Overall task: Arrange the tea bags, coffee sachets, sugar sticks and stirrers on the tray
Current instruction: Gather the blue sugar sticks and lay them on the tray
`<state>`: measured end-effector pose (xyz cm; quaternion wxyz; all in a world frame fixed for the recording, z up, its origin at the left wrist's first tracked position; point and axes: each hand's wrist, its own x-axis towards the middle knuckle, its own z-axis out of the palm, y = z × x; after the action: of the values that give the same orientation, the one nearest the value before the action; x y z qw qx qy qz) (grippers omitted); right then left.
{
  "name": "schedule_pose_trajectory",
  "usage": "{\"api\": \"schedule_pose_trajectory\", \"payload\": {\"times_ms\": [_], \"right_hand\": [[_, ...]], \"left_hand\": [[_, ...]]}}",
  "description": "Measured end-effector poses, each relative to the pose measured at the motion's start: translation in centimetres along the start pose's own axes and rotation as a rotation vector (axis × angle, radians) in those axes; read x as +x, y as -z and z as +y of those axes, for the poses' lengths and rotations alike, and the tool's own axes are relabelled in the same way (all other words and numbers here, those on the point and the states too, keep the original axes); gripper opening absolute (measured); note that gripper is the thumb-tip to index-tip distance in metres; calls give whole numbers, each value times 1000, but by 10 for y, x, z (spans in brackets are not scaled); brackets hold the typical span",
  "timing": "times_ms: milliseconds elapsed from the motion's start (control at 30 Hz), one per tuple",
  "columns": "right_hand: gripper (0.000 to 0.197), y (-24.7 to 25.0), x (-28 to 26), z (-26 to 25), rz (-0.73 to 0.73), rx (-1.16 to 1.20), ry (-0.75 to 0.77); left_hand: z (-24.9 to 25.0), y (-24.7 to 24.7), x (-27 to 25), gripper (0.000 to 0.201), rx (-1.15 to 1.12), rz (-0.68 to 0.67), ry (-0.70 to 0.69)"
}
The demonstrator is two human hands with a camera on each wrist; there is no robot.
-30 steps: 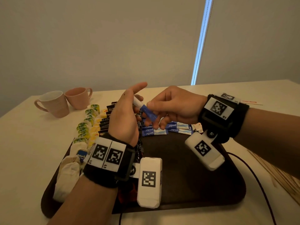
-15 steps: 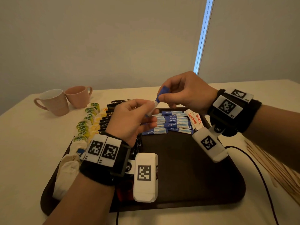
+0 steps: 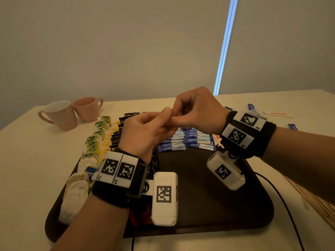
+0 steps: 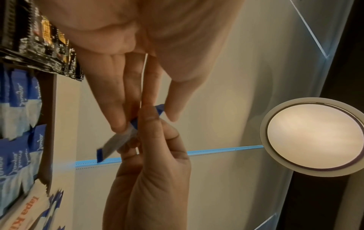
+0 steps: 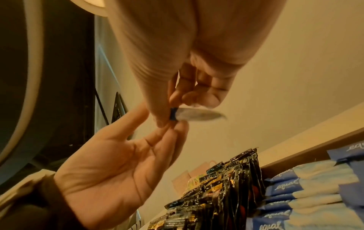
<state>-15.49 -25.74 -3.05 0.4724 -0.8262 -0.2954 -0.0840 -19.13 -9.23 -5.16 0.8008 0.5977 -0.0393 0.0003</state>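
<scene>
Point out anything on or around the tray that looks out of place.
Several blue sachets and a white stick lie loose on the table beyond the right hand, off the tray. The wooden stirrers also sit on the table, right of the tray. Both hands pinch one blue-and-white stick in mid-air.

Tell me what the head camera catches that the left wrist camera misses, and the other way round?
Only the head view shows the two pink mugs, the green-tagged tea bags and the dark tray.

Only the left wrist view shows the blue-and-white sugar stick pinched between both hands, plus a round ceiling lamp.

Both show the left hand, the right hand, the black coffee sachets and the blue sugar sticks.
</scene>
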Motion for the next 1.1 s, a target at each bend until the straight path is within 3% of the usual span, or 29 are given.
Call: {"api": "schedule_pose_trajectory", "payload": {"times_ms": [233, 433, 533, 700, 833, 1000, 1100], "right_hand": [[20, 10, -4, 4, 21, -115, 30], [10, 13, -7, 6, -5, -263, 54], [11, 23, -1, 12, -42, -378, -4], [15, 33, 9, 33, -249, -620, -225], [14, 32, 10, 45, -289, -700, -307], [7, 15, 4, 50, -574, -705, -404], [8, 10, 3, 53, -624, -751, -425]], "left_hand": [[-6, 4, 4, 15, 64, 50, -52], [-7, 5, 4, 12, 127, 56, -50], [-4, 3, 4, 11, 126, 74, -50], [-3, 2, 4, 13, 174, 62, -52], [-5, 1, 2, 10, 226, 49, -87], [-7, 1, 2, 10, 261, 28, -103], [-6, 0, 1, 12, 267, 19, -110]]}}
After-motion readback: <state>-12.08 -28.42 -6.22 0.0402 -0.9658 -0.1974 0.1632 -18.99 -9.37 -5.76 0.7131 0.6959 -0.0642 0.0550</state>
